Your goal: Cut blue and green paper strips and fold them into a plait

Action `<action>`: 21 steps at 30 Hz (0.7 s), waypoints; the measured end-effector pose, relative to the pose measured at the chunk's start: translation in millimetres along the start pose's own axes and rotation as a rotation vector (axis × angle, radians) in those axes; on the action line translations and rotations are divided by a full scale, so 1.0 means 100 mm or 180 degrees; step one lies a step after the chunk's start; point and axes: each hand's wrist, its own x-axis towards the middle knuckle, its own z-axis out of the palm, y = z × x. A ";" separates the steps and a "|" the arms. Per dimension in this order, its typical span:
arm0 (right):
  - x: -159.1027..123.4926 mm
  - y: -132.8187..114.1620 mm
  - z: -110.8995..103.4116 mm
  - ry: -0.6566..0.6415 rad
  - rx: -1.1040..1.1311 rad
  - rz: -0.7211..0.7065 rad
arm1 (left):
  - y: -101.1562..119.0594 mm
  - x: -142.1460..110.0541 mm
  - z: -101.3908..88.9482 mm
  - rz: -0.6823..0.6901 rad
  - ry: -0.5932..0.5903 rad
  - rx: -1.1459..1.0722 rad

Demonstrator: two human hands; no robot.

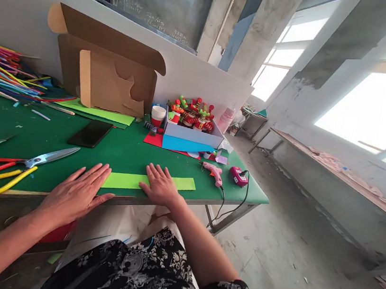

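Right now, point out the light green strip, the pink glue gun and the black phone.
Light green strip (123,181): head view, on its flat face, toward its left end.
Pink glue gun (213,172): head view, on its body.
Black phone (90,133): head view, middle of its upward face.

A dark phone (91,133) lies before an open cardboard box (105,79), colourful strands (4,71) heaped leftward.

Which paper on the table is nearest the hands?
The narrow lime strip, under the right hand, one end by the left hand; the red sheet, blue sheet and wider green sheet lie farther back.
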 end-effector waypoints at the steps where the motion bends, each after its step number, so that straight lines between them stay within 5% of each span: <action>1: -0.04 0.07 -0.02 -0.0028 -0.0011 0.0082 | 0.00 0.00 -0.01 -0.0016 -0.0003 -0.0030; 17: -0.51 0.87 -0.18 -0.0387 -0.0161 0.0853 | 0.00 0.00 0.02 -0.0173 -0.0122 -0.0151; 21: -0.50 0.93 -0.22 -0.0186 -0.0251 0.1018 | -0.01 -0.02 0.05 -0.0152 -0.0050 -0.0177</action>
